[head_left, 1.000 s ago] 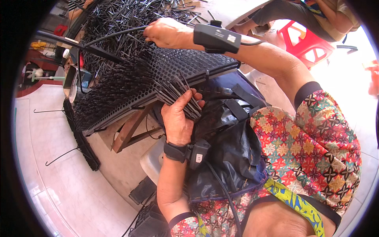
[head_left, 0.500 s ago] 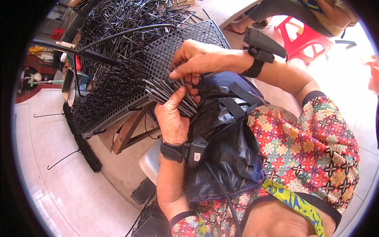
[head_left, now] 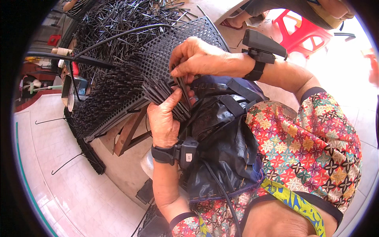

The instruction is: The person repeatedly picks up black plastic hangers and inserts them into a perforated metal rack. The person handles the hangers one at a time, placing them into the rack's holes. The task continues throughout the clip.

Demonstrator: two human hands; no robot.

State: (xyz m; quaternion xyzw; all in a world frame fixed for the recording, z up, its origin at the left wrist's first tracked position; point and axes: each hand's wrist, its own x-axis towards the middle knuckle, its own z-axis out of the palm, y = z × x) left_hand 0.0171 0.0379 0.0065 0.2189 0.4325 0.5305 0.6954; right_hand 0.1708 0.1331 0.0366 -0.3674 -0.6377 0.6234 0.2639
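Observation:
My left hand [head_left: 164, 122] is closed round a bundle of thin black sticks [head_left: 158, 91], its thumb lying across the top. Just above, my right hand [head_left: 195, 59] has thumb and fingertips pinched on a black stick [head_left: 181, 85] at the bundle's right side; the fingertips partly hide its upper end. Both hands are at the near edge of a black perforated panel [head_left: 158, 59]. Many similar sticks [head_left: 106, 91] stand crowded in the holes on the panel's left part, while holes show bare on its right part.
A large heap of loose black sticks [head_left: 118, 31] lies beyond the panel. A dark bar [head_left: 71, 56] crosses from the left. Under the panel is a wooden stand [head_left: 128, 134]. Black sheeting [head_left: 217, 158] covers my lap. A red stool [head_left: 302, 31] and another person's leg [head_left: 272, 10] are at far right.
My left hand and the bundle have shifted slightly left. A stick now shows more steeply angled beneath my right fingertips. The whole view has moved a little.

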